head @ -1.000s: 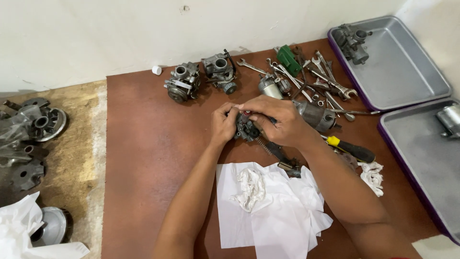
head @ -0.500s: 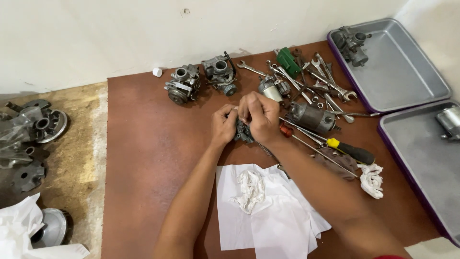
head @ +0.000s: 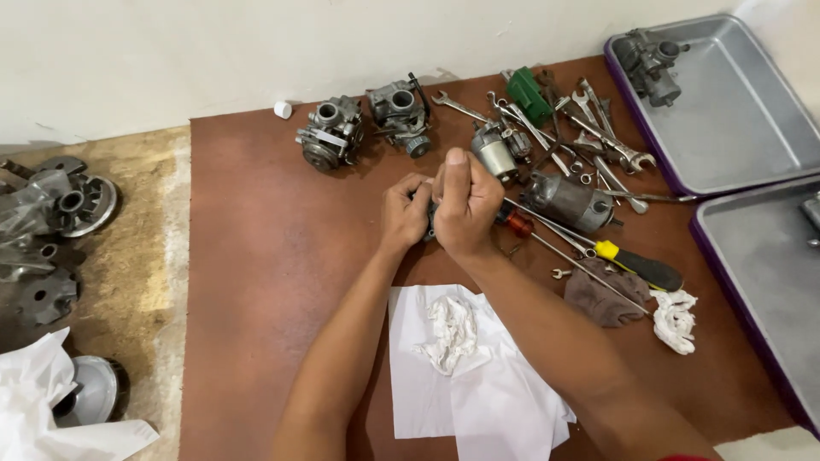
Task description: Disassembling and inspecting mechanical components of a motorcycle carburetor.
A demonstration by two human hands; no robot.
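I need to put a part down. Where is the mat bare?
The brown mat is bare left of the left hand, below the two carburetors. Crowded: the wrenches right of the right hand, and the white paper below.

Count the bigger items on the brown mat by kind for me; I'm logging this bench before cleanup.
Carburetors beside the wall: 2
Steel trays: 2
Screwdrivers with coloured handles: 2
Rags: 2
Total: 8
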